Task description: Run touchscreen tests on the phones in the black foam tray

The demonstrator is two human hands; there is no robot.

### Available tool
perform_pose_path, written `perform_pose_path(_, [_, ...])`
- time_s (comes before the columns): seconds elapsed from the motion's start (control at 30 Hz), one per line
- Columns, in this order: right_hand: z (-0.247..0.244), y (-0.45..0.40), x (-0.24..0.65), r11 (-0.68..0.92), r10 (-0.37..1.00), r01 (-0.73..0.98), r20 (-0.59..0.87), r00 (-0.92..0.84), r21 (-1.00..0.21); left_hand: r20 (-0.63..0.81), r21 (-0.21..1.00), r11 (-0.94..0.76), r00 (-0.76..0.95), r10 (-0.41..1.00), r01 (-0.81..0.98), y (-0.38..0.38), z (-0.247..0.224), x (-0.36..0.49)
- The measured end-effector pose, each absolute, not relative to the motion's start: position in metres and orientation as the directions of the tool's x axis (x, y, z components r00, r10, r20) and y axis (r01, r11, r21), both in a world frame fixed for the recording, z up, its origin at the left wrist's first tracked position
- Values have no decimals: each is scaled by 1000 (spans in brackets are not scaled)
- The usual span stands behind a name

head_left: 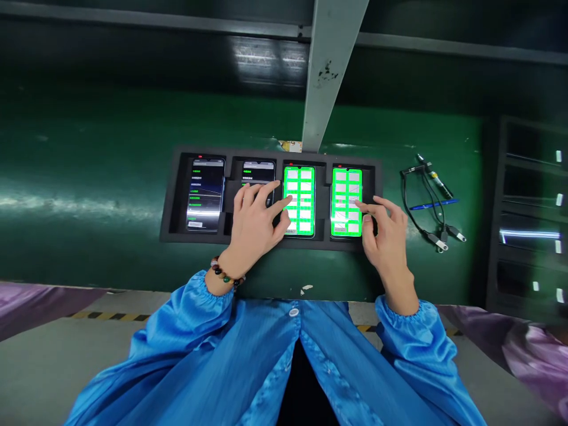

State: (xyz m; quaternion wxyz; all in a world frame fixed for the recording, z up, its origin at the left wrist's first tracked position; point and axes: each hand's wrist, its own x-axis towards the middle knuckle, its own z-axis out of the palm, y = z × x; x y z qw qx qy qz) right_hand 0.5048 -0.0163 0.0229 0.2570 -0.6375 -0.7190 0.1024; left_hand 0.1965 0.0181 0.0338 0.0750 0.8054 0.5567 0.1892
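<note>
Several smartphones lie face up in the slots of a black foam tray (275, 155). The phone at the far left (205, 195) has a dark screen with green and white text lines. Beside it, a second dark-screened phone (258, 168) is partly covered by my left hand (257, 216). That hand's index fingertip rests on a third phone (306, 204), lit green with grey-white blocks; its fingers are apart. My right hand (387, 228) points its index finger at the left part of its reach, touching the rightmost phone (346, 201), which shows the same green grid. Neither hand holds anything.
Right of the tray lie black USB cables (421, 216), a blue pen (435, 205) and a dark marker-like tube (435, 176). Another black tray (494, 236) with dark devices stands at the right. A grey metal post (331, 71) rises behind the phones on the green table (89, 195).
</note>
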Motion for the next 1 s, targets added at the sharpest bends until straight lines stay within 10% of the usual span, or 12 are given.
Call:
perform_pose_path(0.5, [19,-16,503,145,935,786,343,90,-601,290,373,-276,171,942,886,20,40,189])
perform_pose_path(0.73, [23,-10,487,272,960,836,197,-201,-477,309,398,-101,-30,951,912,23,44,131])
perform_pose_path(1.0, [18,-10,485,249,955,851,266,-135,-463,369,383,86,-238,899,920,24,37,56])
